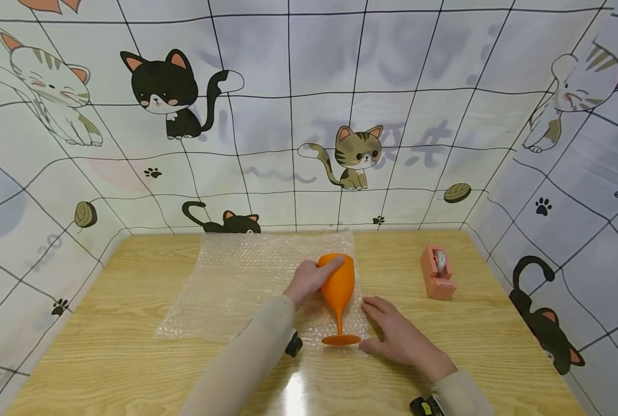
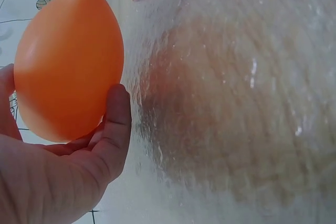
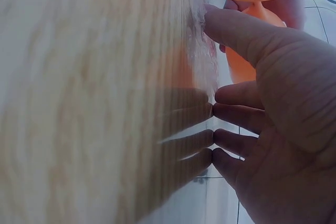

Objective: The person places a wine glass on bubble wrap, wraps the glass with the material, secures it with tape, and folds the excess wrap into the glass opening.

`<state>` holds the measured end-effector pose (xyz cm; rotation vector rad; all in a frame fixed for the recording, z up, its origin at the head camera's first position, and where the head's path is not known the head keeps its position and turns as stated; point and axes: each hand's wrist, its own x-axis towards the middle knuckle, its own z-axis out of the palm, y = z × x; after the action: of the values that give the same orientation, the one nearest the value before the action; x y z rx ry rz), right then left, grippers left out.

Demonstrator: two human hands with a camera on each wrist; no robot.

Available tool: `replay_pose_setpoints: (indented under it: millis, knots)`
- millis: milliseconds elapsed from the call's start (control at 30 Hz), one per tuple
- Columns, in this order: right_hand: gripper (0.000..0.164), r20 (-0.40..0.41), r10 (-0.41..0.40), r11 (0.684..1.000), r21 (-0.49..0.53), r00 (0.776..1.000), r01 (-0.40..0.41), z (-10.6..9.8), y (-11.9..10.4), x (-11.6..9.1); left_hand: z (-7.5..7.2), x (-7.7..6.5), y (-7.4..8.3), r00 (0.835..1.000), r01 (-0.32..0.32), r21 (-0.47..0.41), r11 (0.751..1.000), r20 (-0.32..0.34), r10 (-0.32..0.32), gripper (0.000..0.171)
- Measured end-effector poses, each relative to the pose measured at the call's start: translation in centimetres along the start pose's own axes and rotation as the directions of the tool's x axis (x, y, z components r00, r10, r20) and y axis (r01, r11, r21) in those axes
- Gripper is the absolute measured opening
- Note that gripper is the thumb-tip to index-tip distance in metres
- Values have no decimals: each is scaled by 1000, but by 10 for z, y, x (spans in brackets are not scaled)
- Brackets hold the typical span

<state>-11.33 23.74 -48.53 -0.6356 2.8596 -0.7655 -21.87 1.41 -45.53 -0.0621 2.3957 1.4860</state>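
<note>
An orange goblet is held on its side over the right part of a bubble wrap sheet, its round foot toward me. My left hand grips the bowl, with the thumb on one side and fingers curled round the other in the left wrist view. Beside the foot, my right hand has its fingers extended. In the right wrist view its fingertips touch the tabletop, and the thumb lies at the edge of the wrap.
A pink tape dispenser with a roll of tape stands at the right of the wooden table. Cat-printed cloth encloses the back and both sides. Dark devices sit at both wrists.
</note>
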Motion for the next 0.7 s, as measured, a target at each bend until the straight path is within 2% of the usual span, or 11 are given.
replay_pose_setpoints:
  millis: [200, 700]
  knots:
    - [81, -6, 5, 1000, -15, 1000, -5, 1, 0, 0, 2, 0, 1, 1000, 7, 39, 999, 13, -7, 83]
    - [77, -5, 5, 1000, -9, 1000, -5, 2, 0, 0, 8, -3, 2, 999, 23, 31, 999, 26, -24, 89]
